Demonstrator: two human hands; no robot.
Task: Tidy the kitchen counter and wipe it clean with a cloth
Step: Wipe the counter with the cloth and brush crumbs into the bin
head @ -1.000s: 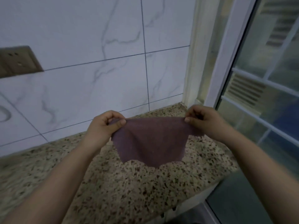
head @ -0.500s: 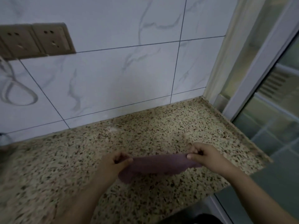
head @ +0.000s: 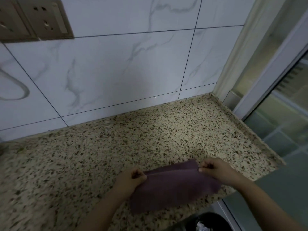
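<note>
Speckled stone counter [head: 116, 147] lies bare up to the wall, and near its front edge a folded purple cloth [head: 173, 185] is pinched by the left hand [head: 131, 179] and right hand [head: 215, 170].

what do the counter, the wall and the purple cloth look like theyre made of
Counter: speckled beige and brown stone, probably granite or terrazzo, smooth.
Wall: glossy white tiles with grey marble-like veining and dark grout lines, likely ceramic.
Purple cloth: soft, matte fabric that folds limply; it could be microfibre.
</note>
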